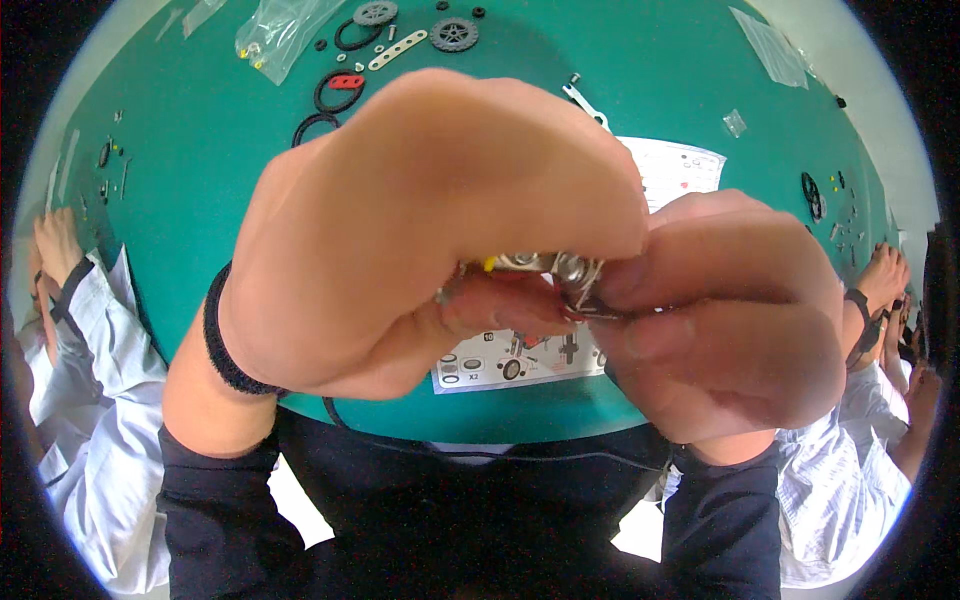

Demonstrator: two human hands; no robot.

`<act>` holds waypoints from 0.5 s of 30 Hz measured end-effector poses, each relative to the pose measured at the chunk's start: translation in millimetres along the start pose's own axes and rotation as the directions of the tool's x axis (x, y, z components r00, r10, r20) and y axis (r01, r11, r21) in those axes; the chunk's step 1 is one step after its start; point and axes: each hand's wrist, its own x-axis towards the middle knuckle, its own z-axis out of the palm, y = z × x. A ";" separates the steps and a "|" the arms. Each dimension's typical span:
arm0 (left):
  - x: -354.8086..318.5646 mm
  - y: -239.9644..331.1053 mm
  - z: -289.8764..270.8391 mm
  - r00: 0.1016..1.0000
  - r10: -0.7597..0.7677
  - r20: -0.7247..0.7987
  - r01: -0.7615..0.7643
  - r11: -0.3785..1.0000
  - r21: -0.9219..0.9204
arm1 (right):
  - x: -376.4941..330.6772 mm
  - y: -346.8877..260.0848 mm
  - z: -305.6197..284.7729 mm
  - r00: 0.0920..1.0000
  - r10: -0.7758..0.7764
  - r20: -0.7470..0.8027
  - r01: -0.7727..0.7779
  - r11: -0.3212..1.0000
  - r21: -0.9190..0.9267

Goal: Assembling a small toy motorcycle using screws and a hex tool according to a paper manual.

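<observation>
Close to the camera, my left hand [420, 200] curls round a small metal construction-kit assembly [572, 268], which shows shiny perforated metal, round bolt heads and a bit of yellow. My right hand [730, 310] pinches the right end of the same assembly between thumb and fingers. Most of the piece is hidden by the fingers, so its full shape cannot be made out. Beneath the hands lies a printed instruction sheet [455, 378] with assembly drawings, partly covered.
On the green table [200, 200], beyond my left hand, lie a perforated metal strip [398, 50], grey wheels [454, 35], black rings, a red perforated piece [346, 82] and a plastic bag [285, 40]. A small wrench [588, 105] lies farther right. Other people's hands rest at both sides.
</observation>
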 end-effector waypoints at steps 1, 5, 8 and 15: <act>0.0 1.5 -0.2 1.000 -0.023 0.001 0.023 1.000 0.003 | 0.2 -0.1 -0.3 1.000 -0.003 -0.003 0.003 1.000 0.000; 1.3 5.4 0.9 0.997 -0.077 0.004 0.077 0.996 -0.042 | -2.9 1.7 0.7 1.000 -0.008 -0.009 0.008 1.000 0.000; 4.1 2.8 -2.8 1.000 -0.023 0.000 0.023 0.999 -0.044 | 2.6 1.0 -5.3 0.999 -0.011 0.051 0.010 1.000 0.008; 10.1 0.5 -7.7 0.999 0.033 0.042 -0.031 0.999 -0.038 | 10.0 5.0 -11.5 0.997 -0.031 0.070 0.028 0.998 0.050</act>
